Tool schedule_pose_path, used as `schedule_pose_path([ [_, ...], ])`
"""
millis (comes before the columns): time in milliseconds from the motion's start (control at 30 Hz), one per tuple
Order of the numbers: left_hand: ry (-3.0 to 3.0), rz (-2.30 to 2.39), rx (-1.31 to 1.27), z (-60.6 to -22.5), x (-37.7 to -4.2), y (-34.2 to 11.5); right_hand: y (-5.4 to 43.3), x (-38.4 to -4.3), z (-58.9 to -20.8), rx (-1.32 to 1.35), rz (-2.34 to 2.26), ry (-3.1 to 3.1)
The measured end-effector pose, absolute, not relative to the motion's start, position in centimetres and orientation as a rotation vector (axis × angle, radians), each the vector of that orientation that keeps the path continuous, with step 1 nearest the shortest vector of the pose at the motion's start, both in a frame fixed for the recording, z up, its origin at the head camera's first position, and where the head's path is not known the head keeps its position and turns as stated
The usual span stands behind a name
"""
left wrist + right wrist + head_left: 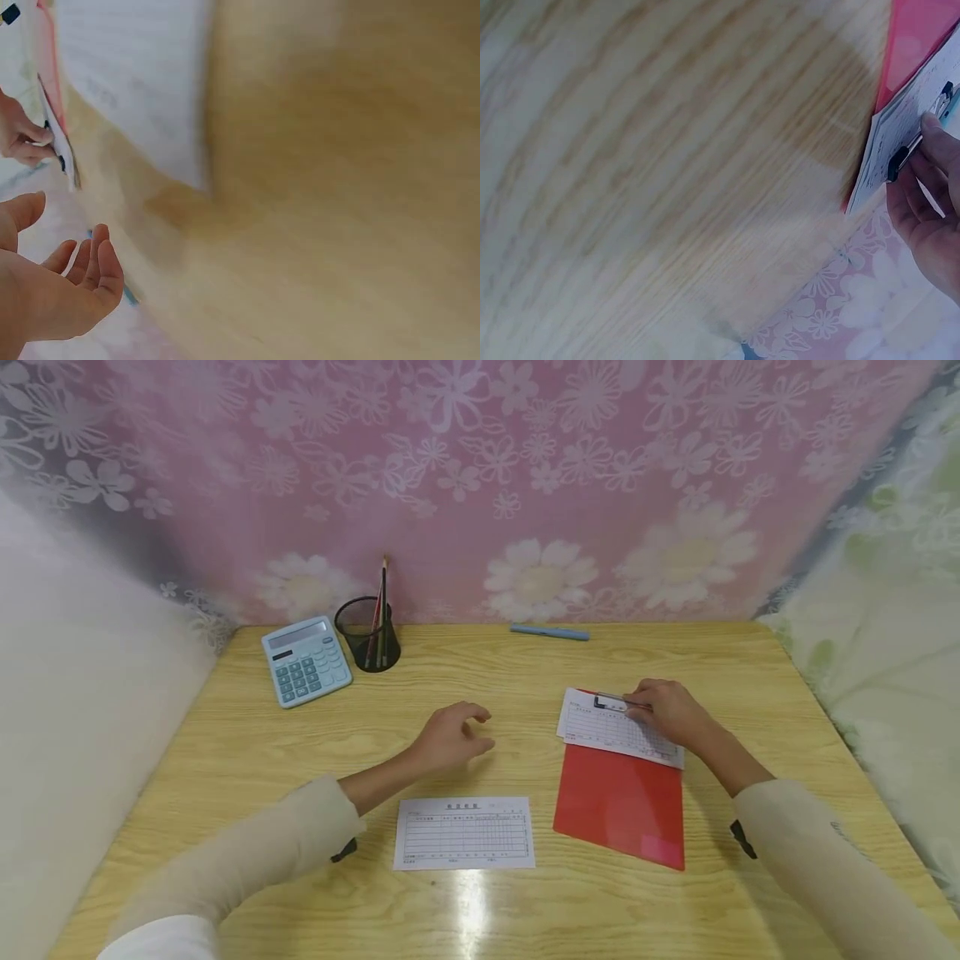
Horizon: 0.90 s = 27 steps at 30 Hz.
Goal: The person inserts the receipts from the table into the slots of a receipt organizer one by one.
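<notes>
On the right of the table lies a red clipboard (618, 802), with printed paper forms (596, 727) across its upper part. My right hand (670, 712) pinches the metal clip (609, 700) at the clipboard's top. The right wrist view shows the thumb of this right hand (930, 180) on the clip (909, 152), fingers curled behind it. My left hand (452, 737) hovers over the middle of the table, fingers loosely bent, holding nothing; the left wrist view shows the same hand (64, 289). Just below it lies a single printed form (465, 833), flat on the wood.
A light blue calculator (307, 662) sits at the back left beside a black mesh pen cup (367, 639) holding several pencils. A blue pen (550, 632) lies near the table's back edge. Flowered cloth (480, 485) hangs behind the wooden table (450, 668).
</notes>
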<state>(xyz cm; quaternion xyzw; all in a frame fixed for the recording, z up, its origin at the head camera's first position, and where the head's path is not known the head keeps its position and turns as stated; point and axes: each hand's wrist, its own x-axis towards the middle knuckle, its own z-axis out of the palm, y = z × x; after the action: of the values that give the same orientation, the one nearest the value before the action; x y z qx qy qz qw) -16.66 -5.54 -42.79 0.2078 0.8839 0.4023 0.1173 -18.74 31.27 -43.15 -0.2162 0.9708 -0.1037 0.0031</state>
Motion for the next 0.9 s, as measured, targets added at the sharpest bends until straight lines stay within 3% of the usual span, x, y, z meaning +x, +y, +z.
schedule_pose_path([
  [433, 2.609, 1.110, 0.330, -43.3, -10.9, -14.8, 30.9, -18.7, -42.8, -0.684, -0.320, 3.028],
  [900, 2.764, 1.003, 0.384, -44.6, -6.3, -15.1, 30.9, -18.9, -43.1, -0.682, -0.299, 3.031],
])
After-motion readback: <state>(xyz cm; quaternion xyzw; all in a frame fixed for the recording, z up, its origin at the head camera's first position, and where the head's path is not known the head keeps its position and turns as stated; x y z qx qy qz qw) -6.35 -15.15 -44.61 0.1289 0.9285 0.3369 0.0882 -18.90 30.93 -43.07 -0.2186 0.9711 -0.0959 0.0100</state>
